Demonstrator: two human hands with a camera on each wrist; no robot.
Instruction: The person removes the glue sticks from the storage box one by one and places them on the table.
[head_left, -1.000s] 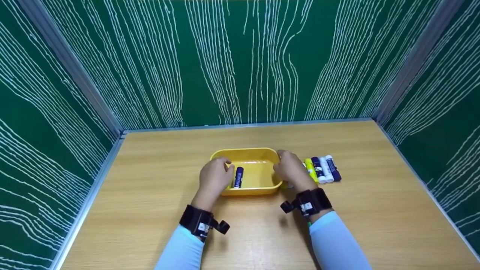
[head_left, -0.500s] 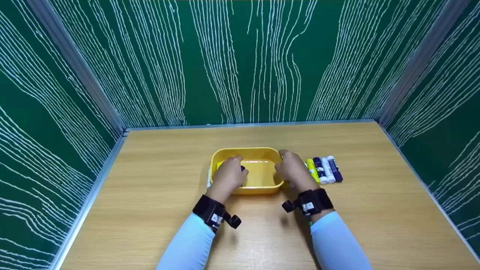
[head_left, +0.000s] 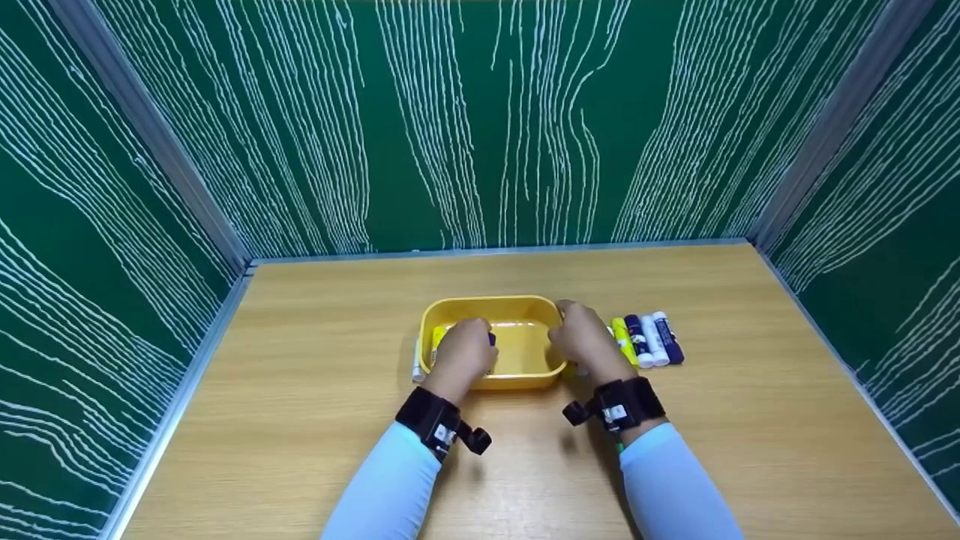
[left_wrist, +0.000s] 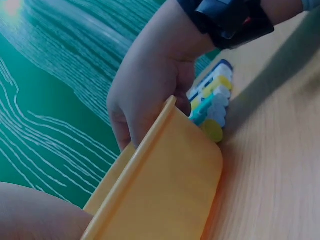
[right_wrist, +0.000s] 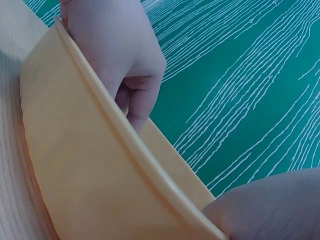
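A yellow plastic tray (head_left: 517, 382) stands on the wooden table. My left hand (head_left: 463, 351) reaches into its left part with curled fingers, gripping a dark purple glue stick (head_left: 492, 339) whose end shows beside the knuckles; the fingertips are hidden. A yellow glue stick (head_left: 438, 337) lies in the tray to the left of that hand. At the tray's right end my right hand (head_left: 585, 335) grips the rim. In the right wrist view, the left hand (right_wrist: 117, 55) dips over the tray wall (right_wrist: 75, 135) with fingers bent down.
Right of the tray, several glue sticks lie side by side, among them a yellow one (head_left: 623, 342) and a purple-and-white one (head_left: 667, 339). A white glue stick (head_left: 418, 367) lies just outside the tray's left end. Green walls (head_left: 480, 127) with white lines enclose the table (head_left: 337, 337).
My left hand has moved right inside the tray, over the dark purple glue stick, and its fingers have curled; the stick's end now shows slightly farther right. My right hand stays at the rim.
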